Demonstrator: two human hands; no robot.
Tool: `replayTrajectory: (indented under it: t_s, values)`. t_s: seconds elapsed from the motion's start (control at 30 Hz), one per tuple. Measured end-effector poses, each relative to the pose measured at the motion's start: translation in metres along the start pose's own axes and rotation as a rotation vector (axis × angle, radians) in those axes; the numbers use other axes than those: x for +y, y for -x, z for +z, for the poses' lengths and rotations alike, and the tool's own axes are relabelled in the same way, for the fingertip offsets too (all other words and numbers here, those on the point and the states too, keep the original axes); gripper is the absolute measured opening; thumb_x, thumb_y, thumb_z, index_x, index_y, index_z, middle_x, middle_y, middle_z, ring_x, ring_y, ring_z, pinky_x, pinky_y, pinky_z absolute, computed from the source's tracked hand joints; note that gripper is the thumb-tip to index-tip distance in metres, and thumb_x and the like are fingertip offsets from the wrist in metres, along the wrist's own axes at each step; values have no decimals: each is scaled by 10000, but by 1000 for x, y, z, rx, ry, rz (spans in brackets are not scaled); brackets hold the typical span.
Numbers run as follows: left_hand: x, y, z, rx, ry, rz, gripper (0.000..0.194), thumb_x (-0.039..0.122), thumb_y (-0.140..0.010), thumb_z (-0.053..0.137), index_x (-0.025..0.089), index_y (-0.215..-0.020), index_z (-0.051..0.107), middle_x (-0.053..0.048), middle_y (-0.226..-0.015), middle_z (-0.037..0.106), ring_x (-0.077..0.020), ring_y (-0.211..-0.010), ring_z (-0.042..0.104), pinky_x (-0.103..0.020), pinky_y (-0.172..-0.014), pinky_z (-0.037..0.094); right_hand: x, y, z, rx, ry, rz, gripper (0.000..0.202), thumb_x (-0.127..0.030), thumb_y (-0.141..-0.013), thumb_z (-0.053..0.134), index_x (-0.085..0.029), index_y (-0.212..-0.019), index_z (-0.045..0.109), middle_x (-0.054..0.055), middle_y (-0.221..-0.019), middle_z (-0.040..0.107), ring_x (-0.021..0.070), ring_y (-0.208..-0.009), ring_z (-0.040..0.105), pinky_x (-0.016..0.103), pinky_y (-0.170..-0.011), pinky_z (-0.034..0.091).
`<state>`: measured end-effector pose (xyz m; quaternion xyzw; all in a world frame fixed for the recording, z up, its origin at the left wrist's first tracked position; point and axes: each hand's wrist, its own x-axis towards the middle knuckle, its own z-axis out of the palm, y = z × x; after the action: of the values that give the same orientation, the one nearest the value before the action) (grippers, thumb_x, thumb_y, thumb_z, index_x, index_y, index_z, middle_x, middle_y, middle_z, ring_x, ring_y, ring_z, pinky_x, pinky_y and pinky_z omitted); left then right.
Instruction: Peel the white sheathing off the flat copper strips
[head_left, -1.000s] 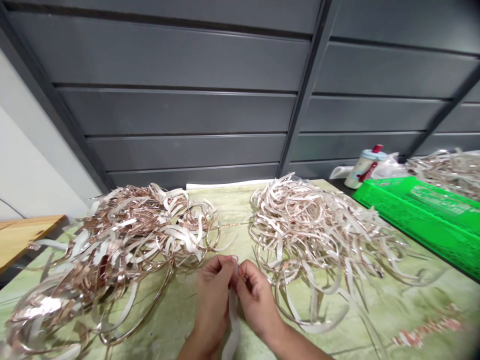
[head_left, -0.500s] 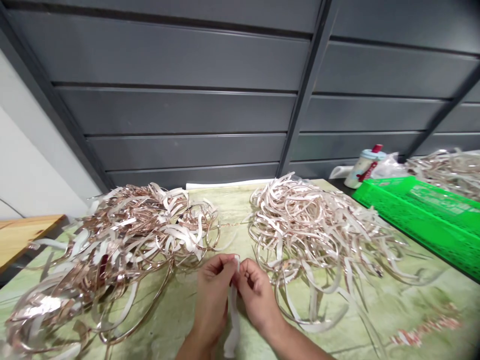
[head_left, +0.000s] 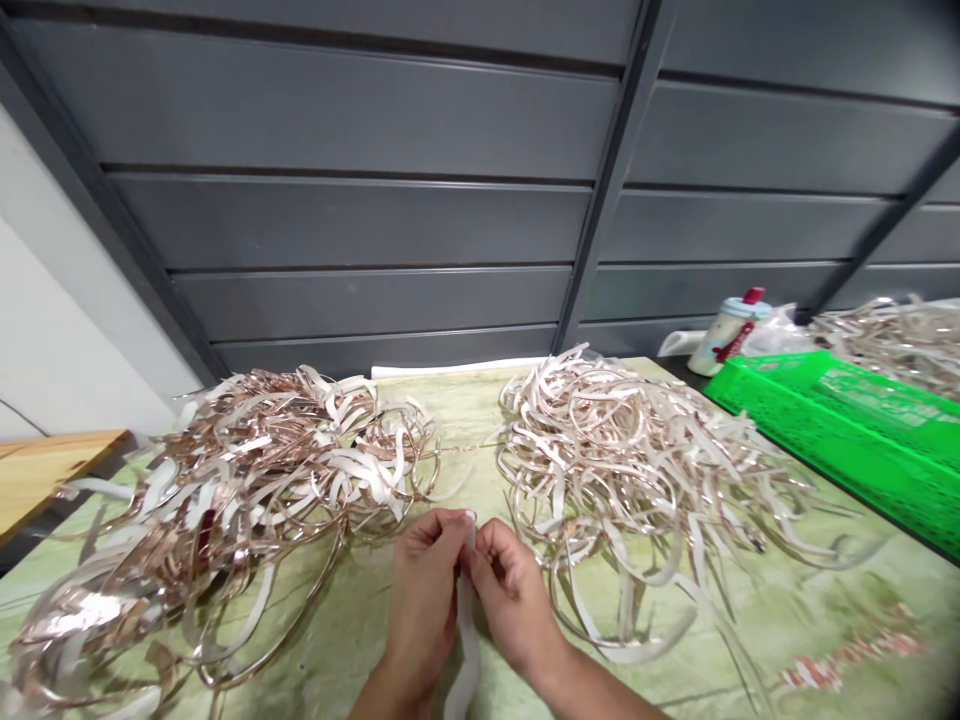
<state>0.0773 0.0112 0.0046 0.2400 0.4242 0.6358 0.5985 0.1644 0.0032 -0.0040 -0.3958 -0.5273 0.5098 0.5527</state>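
A white strip [head_left: 466, 640] hangs down between my two hands toward the bottom edge of the view. Its upper end is pinched in the fingertips of my left hand [head_left: 427, 570]. My right hand [head_left: 511, 592] is closed on the same strip, thumb and forefinger against it just below the end. Left of my hands spreads a tangled heap of shiny copper and white strips [head_left: 277, 430]. A second heap of paler, curled strips [head_left: 615, 430] lies beyond and to the right. The fingers hide the exact edge being gripped.
A green plastic crate [head_left: 847, 420] stands at the right. Behind it are a cup with a red-topped lid [head_left: 727, 335] and more strips [head_left: 900, 340]. Small orange-white scraps [head_left: 855, 660] lie at lower right on the greenish table [head_left: 337, 650]. Grey panels [head_left: 375, 230] rise behind.
My right thumb and fingers have shifted slightly left over the strip's upper end. The strip's hanging part has swung a little left. The heaps have not moved.
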Motion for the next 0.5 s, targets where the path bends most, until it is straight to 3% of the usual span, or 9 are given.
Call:
replayTrajectory:
  t_s: [0.5]
  values:
    - [1, 1, 0, 21, -20, -28, 155, 206, -684, 725, 148, -615, 599, 37, -572, 513, -87, -539, 442, -197, -526, 358, 1, 2, 1, -8, 19, -3, 382, -476, -856, 603, -219, -637, 423, -55, -598, 376, 116, -555, 335, 229, -511, 343]
